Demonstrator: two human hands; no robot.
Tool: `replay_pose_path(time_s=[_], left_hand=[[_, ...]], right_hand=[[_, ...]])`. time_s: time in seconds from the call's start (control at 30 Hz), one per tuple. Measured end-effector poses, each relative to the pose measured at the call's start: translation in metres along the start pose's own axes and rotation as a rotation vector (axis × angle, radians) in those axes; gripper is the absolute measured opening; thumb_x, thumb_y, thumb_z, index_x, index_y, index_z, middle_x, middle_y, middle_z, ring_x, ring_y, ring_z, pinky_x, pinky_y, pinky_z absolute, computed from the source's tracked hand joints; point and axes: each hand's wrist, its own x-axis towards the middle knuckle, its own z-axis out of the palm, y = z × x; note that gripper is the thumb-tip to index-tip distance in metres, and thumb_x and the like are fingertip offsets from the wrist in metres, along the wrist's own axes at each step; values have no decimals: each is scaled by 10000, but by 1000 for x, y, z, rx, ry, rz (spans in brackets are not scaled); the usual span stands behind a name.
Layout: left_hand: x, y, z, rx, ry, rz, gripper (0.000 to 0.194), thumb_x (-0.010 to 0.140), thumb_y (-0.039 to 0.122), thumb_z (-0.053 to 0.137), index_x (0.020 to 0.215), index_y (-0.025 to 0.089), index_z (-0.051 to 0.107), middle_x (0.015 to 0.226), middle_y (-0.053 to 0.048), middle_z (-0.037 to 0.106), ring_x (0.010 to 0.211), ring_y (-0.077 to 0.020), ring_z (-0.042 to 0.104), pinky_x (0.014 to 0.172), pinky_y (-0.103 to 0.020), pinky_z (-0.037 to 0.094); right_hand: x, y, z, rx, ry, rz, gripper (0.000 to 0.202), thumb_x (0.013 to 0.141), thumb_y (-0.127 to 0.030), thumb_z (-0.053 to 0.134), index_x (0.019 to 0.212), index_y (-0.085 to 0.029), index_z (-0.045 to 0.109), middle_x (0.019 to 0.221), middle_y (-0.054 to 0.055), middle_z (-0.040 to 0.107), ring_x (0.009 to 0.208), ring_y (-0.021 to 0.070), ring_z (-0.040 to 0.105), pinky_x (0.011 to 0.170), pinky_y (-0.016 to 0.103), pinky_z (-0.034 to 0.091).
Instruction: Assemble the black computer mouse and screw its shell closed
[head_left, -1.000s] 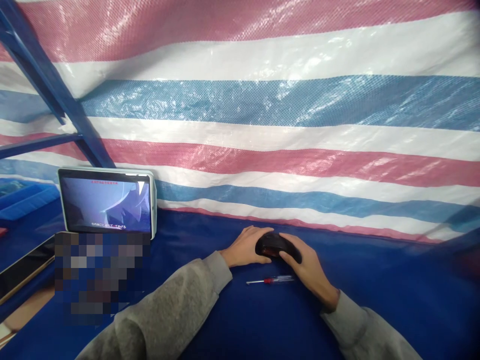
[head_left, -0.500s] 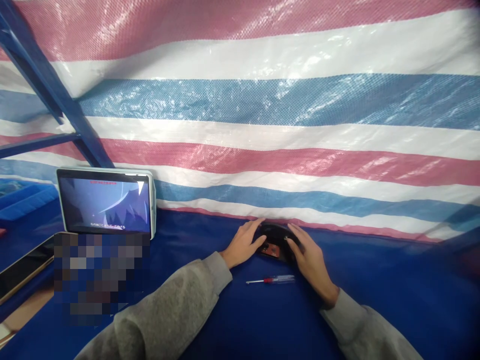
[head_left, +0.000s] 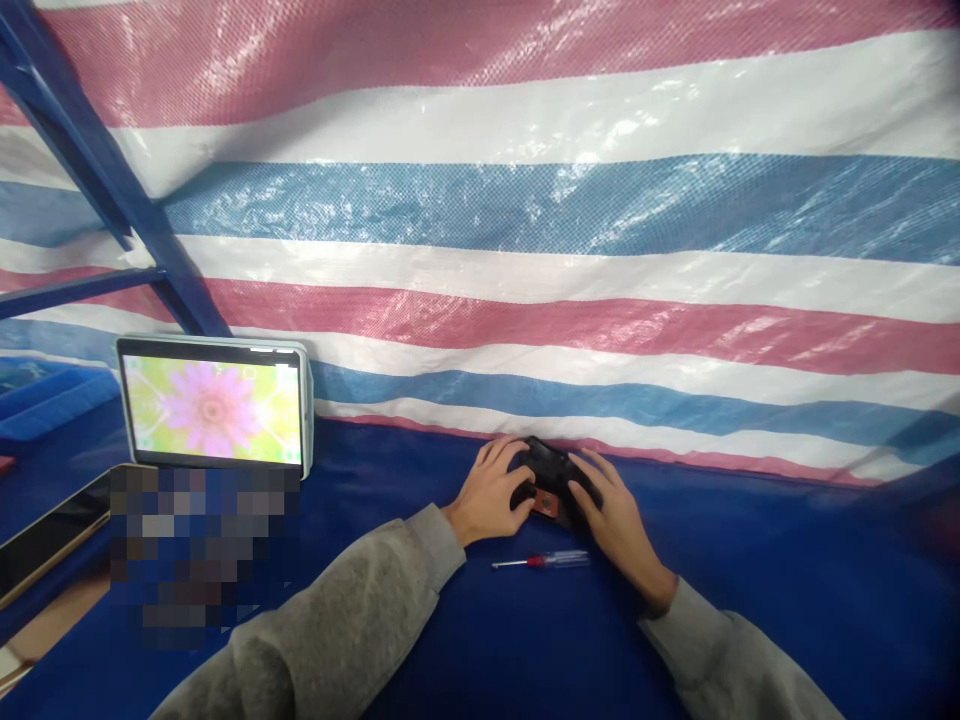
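Observation:
A black plastic device [head_left: 552, 465], curved like a game controller, lies on the blue tabletop near the back edge. On its near side a reddish circuit board [head_left: 546, 503] shows. My left hand [head_left: 496, 490] is bent around the left end, thumb and fingers closing on it. At the right end my right hand [head_left: 609, 505] grips it from the side, thumb on top and fingers along the far side. The palms and fingers hide both ends of the device. Just in front lies a screwdriver [head_left: 551, 560] with a clear and red handle, tip to the left, untouched.
A tablet [head_left: 214, 405] in a pale case stands at the left, its screen lit. Nearer lies a phone [head_left: 67, 520], beside a pixelated patch. Blue trays [head_left: 56, 400] sit at the far left. Behind the table hangs a striped plastic sheet [head_left: 562, 270], with a blue metal frame [head_left: 112, 190].
My left fingers have curled in and moved slightly nearer me on the device. The black part between my hands shows more and looks tilted. The tablet picture has changed to a flower.

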Motion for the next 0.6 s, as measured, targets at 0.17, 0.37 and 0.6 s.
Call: replay_pose_path(time_s=[0.17,0.37,0.6], left_hand=[[0,-1,1,-5,-8,9,218,768,233,648,982,195,624,1364,-114,468,1377,-311,318,1129,-490,278],[1,2,-3,-49,95,56,204,881,279,578,1060,185,605,1300,-124,533,1317,-295,412,1078,-475,355],[6,4,0,-72,188,71,237,993,298,477,1179,171,550,1143,-90,651,1069,-209,599,964,-388,442]], right_hand=[[1,-1,-1,10,-78,-10,429,960,-404,418,1314,-215,571,1407,111,531,1300,245,492,1115,471,374],[-6,-16,-4,-23,105,-101,378,956,-364,442,1261,-208,599,1400,117,521,1294,265,481,1090,500,393],[-13,-24,4,-60,162,-229,435,920,-379,530,1328,-231,543,1239,117,613,1152,268,574,976,461,479]])
